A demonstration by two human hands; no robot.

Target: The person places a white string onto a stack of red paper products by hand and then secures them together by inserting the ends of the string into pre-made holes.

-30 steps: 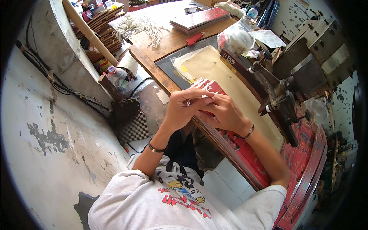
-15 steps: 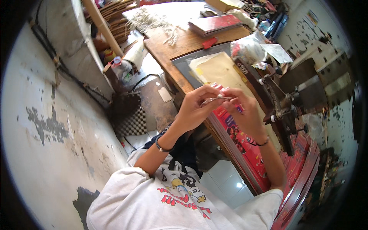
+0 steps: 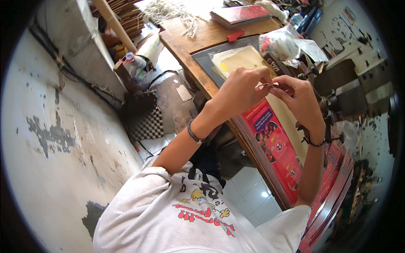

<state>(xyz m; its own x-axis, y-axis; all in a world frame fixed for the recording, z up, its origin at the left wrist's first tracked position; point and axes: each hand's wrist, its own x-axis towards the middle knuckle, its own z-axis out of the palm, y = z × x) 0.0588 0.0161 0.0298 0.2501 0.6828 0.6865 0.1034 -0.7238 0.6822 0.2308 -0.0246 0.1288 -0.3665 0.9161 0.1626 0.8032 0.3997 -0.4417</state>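
My left hand [image 3: 245, 89] and my right hand [image 3: 300, 100] are raised close together over the wooden table's edge. Both are closed, with their fingertips pinched around a thin, pale little piece [image 3: 265, 85] that spans the short gap between them. It is too small and too covered by fingers to name. Below the hands lies a stack of flat red printed cardboard sheets [image 3: 276, 145] with a purple label area. Cream paper sheets [image 3: 240, 59] lie beyond them on a dark mat.
A dark metal machine [image 3: 333, 101] stands at the right, beside a clear plastic bag [image 3: 282, 44]. Further back on the wooden table [image 3: 181, 40] are another red stack [image 3: 240, 16], a small red piece [image 3: 235, 36] and tangled pale string [image 3: 168, 12]. A peeling wall [image 3: 55, 126] runs along the left.
Both hands have moved to the right and a little farther away, still pinching together. More of the red printed sheets shows beneath them. The view has shifted slightly.
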